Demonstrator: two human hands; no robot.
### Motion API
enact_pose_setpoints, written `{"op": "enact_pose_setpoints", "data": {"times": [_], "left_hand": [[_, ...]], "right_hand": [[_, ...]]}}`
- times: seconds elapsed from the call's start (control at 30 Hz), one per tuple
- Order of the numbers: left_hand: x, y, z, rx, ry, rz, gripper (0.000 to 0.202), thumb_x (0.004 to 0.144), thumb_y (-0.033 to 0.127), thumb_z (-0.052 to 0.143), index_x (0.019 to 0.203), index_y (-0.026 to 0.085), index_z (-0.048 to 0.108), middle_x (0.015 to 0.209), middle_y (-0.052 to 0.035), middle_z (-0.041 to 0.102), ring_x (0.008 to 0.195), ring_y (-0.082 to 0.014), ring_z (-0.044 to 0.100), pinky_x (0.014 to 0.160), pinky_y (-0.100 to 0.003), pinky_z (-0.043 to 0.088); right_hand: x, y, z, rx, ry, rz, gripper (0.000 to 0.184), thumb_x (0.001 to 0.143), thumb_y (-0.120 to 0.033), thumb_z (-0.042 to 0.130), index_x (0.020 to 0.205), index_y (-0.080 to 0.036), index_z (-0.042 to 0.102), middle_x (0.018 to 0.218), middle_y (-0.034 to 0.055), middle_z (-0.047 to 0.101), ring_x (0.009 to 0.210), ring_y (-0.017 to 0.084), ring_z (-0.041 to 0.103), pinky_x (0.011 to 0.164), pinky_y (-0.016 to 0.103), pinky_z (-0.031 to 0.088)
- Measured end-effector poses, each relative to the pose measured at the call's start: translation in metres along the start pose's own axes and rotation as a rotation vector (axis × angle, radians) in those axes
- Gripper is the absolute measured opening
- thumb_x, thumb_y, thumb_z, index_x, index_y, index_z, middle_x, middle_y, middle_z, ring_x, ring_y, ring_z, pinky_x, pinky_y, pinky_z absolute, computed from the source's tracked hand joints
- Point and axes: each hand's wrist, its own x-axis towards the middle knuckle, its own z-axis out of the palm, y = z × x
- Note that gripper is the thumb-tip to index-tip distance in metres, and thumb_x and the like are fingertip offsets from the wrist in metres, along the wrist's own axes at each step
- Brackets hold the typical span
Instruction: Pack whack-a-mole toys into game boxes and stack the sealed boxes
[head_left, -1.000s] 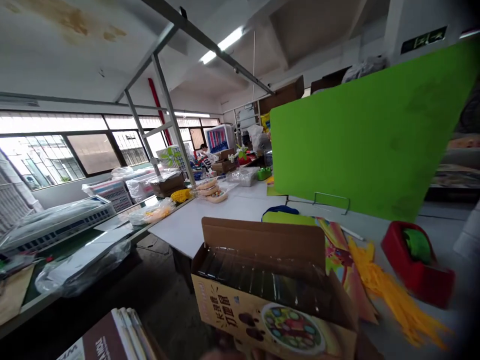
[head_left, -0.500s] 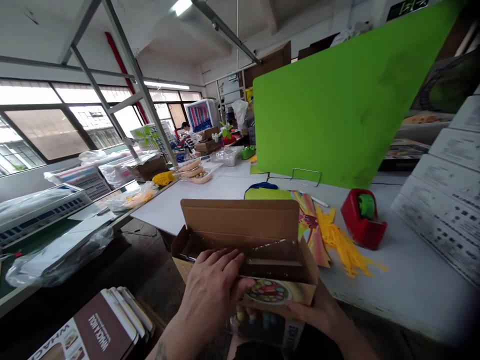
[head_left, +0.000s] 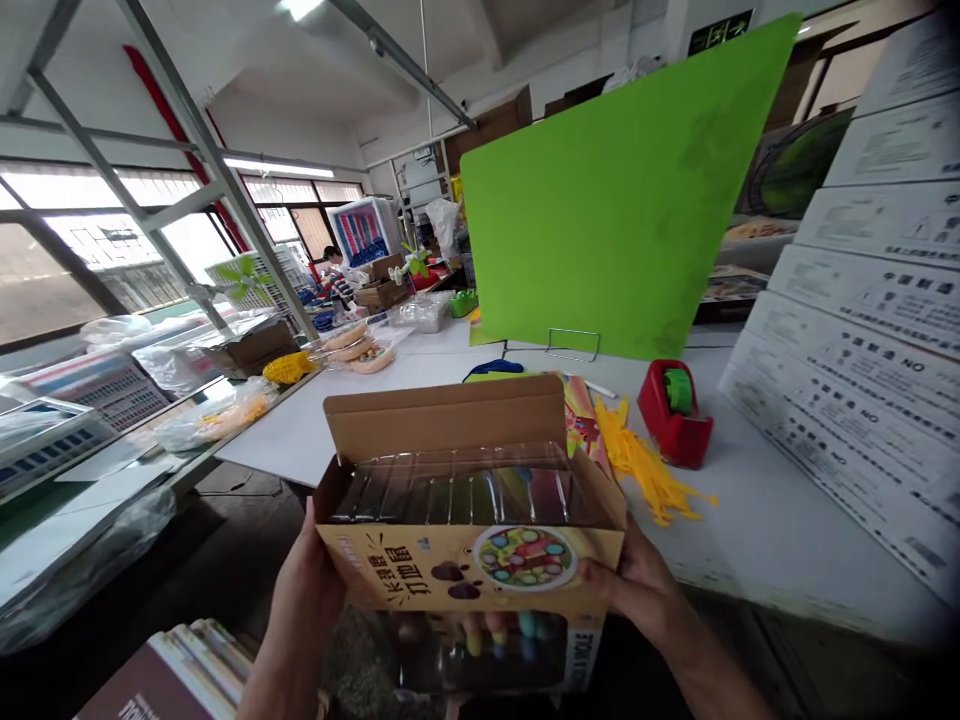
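A printed cardboard box (head_left: 450, 585) with its lid flap (head_left: 442, 418) standing up is between my hands. Its front carries a picture of a round toy, and a window below shows coloured rounded pieces. Transparent plastic packaging (head_left: 457, 485) with upright ridges fills the open top. My left hand (head_left: 315, 565) grips the left end of the box, its fingertips mostly hidden behind it. My right hand (head_left: 637, 580) clasps the right end, the thumb on the front face.
On the white table (head_left: 757, 520) stand a red tape dispenser (head_left: 675, 415) and a bundle of yellow strips (head_left: 645, 460). A green board (head_left: 592, 210) rises behind. White cartons (head_left: 855, 350) are stacked at right. Brown printed boxes (head_left: 157, 670) lie at lower left.
My left hand has left the box's opening and moved to its left end. Ridged packaging now shows in the opening. The view has turned right, showing more white cartons.
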Motion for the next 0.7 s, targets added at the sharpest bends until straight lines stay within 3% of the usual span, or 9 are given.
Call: {"op": "enact_pose_setpoints", "data": {"times": [0.07,0.17,0.23,0.3,0.4,0.47,0.57,0.7], "left_hand": [[-0.003,-0.002,0.004,-0.036,0.029,-0.041,0.05,0.078,0.055,0.072,0.117,0.024,0.071,0.106,-0.0044,0.077,0.103,-0.0298,0.069,0.077,-0.035,0.06],[-0.011,0.001,0.01,-0.105,0.037,-0.135,0.04,0.074,0.047,0.078,0.105,0.023,0.073,0.089,-0.0011,0.077,0.076,-0.0232,0.071,0.063,-0.03,0.058],[-0.012,0.006,0.013,-0.112,0.008,-0.209,0.034,0.073,0.043,0.078,0.098,0.021,0.072,0.081,-0.0013,0.076,0.069,-0.0224,0.07,0.06,-0.03,0.057],[-0.009,0.01,0.014,-0.075,-0.03,-0.259,0.034,0.073,0.037,0.078,0.102,0.02,0.071,0.077,-0.0023,0.075,0.069,-0.0239,0.07,0.062,-0.032,0.057],[-0.002,0.015,0.013,0.007,-0.049,-0.27,0.055,0.073,0.026,0.074,0.126,0.023,0.063,0.085,-0.0037,0.075,0.069,-0.0235,0.071,0.063,-0.033,0.057],[0.002,0.018,0.011,0.044,-0.046,-0.282,0.066,0.071,0.023,0.072,0.135,0.025,0.056,0.088,-0.0041,0.075,0.066,-0.022,0.07,0.062,-0.033,0.056],[0.005,0.018,0.008,0.068,-0.073,-0.3,0.067,0.068,0.023,0.072,0.133,0.025,0.057,0.093,-0.0034,0.074,0.06,-0.0198,0.068,0.058,-0.031,0.053],[0.009,0.015,0.01,0.019,-0.143,-0.223,0.055,0.059,0.018,0.073,0.114,0.025,0.067,0.11,-0.001,0.073,0.064,-0.0171,0.067,0.059,-0.028,0.052]], "right_hand": [[0.0,-0.005,-0.006,-0.02,-0.002,0.014,0.076,0.09,-0.05,0.063,0.156,-0.032,0.029,0.144,0.0103,0.058,0.125,0.031,0.061,0.097,0.045,0.057],[-0.001,-0.013,-0.014,-0.141,0.0,-0.007,0.073,0.092,-0.048,0.061,0.156,-0.032,0.029,0.142,0.0107,0.059,0.124,0.03,0.062,0.099,0.045,0.055],[0.0,-0.017,-0.016,-0.234,0.004,-0.02,0.075,0.091,-0.049,0.062,0.156,-0.032,0.029,0.143,0.0104,0.058,0.124,0.029,0.061,0.101,0.045,0.054],[0.004,-0.019,-0.015,-0.324,0.037,-0.077,0.075,0.09,-0.05,0.063,0.155,-0.031,0.031,0.149,0.0103,0.052,0.131,0.03,0.055,0.107,0.045,0.05],[0.019,-0.023,-0.013,-0.457,0.055,-0.255,0.064,0.089,-0.052,0.064,0.146,-0.03,0.044,0.155,0.0091,0.043,0.142,0.03,0.042,0.115,0.044,0.041],[0.032,-0.026,-0.012,-0.54,0.027,-0.369,0.054,0.089,-0.055,0.062,0.136,-0.03,0.052,0.153,0.0093,0.045,0.142,0.03,0.042,0.116,0.044,0.038],[0.05,-0.028,-0.014,-0.668,0.005,-0.455,0.042,0.091,-0.057,0.059,0.122,-0.028,0.059,0.146,0.0115,0.051,0.138,0.032,0.046,0.116,0.048,0.035],[0.064,-0.023,-0.018,-0.687,0.045,-0.439,0.032,0.094,-0.055,0.053,0.104,-0.026,0.06,0.139,0.0125,0.055,0.135,0.031,0.049,0.105,0.045,0.045]]}}
